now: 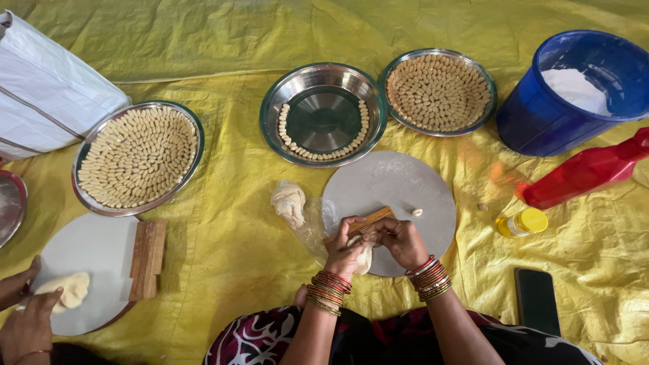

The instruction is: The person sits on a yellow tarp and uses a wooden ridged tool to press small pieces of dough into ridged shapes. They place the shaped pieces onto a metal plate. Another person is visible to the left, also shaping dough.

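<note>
Head view shows the person's two hands meeting over the near edge of a round grey board (399,186) that lies on a yellow sheet (230,236) on the floor. The left hand (343,247) is closed around a lump of pale dough (364,258) and also steadies a small ribbed wooden comb (362,223), while the right hand (403,240) has its fingers pinched together on a little piece of dough at the comb. This dough looks soft, light and a bit sticky, so in my judgement it should be held gently with the fingertips only; a strong squeeze would flatten it and spoil the ribs. The comb is stiff and thin, and it is best taken by its long edges. One finished small shell piece (416,211) lies alone on the board, to the right of the comb. More dough in a clear plastic bag (289,201) sits just left of the board. Far from the hands stand three steel plates: a full one at the left (138,157), a half-ringed one in the middle (324,115), and a full one at the right (438,91). Another person's hands (27,311) press dough at the near left.
</note>
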